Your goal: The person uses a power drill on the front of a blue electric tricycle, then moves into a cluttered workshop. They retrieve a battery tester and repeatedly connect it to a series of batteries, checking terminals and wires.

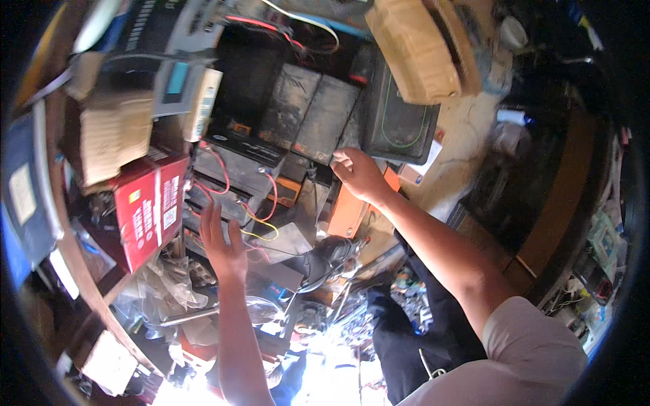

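My left hand (222, 245) hangs open, fingers spread, near red and yellow wires (261, 220) that run by stacked dark batteries (233, 174). It holds nothing that shows. My right hand (357, 174) is reached forward with its fingers curled in, at the near end of a dusty grey block (326, 115) that looks like a battery. Whatever those fingers hold, if anything, is hidden. Below the right hand stands an orange-sided box-shaped battery (347, 211). A smaller black-and-orange one (289, 192) sits between the two hands.
A red carton (150, 211) and a torn brown cardboard box (116, 139) sit on a wooden shelf at left. Far right of the batteries are a black tray (399, 128) and a brown paper-wrapped box (416, 51). Clear plastic bags (166, 284) and scattered parts (338, 311) lie below.
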`<state>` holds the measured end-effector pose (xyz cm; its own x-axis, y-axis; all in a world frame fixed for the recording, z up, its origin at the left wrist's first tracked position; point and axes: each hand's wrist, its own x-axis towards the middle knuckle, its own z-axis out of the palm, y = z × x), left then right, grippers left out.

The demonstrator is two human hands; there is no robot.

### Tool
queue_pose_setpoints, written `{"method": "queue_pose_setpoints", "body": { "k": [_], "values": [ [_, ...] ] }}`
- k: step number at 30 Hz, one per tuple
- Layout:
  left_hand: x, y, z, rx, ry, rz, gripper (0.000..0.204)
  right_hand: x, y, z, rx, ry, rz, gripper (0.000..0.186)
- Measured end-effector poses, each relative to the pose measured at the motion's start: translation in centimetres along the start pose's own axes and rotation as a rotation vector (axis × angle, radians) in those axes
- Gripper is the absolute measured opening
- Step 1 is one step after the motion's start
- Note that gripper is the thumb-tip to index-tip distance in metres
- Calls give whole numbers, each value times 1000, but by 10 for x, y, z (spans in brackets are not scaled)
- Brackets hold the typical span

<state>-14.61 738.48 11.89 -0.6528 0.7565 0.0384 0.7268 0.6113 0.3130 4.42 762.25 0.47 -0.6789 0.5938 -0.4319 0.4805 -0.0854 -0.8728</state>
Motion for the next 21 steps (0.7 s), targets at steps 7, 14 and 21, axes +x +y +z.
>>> {"method": "queue_pose_setpoints", "body": {
  "k": [7, 14, 21],
  "values": [
    [76, -18, 75, 188, -70, 280, 58, -28, 52, 12, 192, -75, 58, 33],
    [79, -20, 81, 104, -68, 292, 57, -14, 64, 51, 295, -156, 81, 33],
    [78, -23, 79, 182, -85, 286, 56, 71, 3, 84, 418, 44, -24, 25]
  ]
}}
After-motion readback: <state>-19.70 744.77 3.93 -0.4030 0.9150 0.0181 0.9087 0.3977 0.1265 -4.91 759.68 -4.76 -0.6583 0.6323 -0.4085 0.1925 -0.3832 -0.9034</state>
